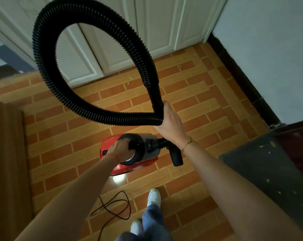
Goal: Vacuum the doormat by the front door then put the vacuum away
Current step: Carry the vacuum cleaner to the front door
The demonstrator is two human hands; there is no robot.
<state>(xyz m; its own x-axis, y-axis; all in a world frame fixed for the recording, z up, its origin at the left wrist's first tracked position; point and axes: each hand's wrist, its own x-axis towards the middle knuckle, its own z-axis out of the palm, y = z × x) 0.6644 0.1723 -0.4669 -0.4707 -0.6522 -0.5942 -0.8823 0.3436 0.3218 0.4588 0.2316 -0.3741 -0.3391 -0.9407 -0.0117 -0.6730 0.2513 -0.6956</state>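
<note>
Gripping the black carry handle of the red and grey canister vacuum (129, 152), the left hand (120, 149) has its fingers curled round the handle's top, a red string band at the wrist; the left arm reaches forward and down from the lower left; the right hand (170, 119) is clamped round the black ribbed hose (48, 70) where two runs of it cross, bundling both together, thumb side up; the hose rises in a wide loop above the hand in front of the white panelled doors (112, 40); the right arm stretches out nearly straight, a thin gold bracelet at the wrist; the vacuum is above the orange brick-pattern tile floor (199, 94), whether lifted or resting I cannot tell; the dark grey doormat (269, 171) lies to the right; a thin dark cord (116, 207) trails on the floor near white shoes (153, 197)
</note>
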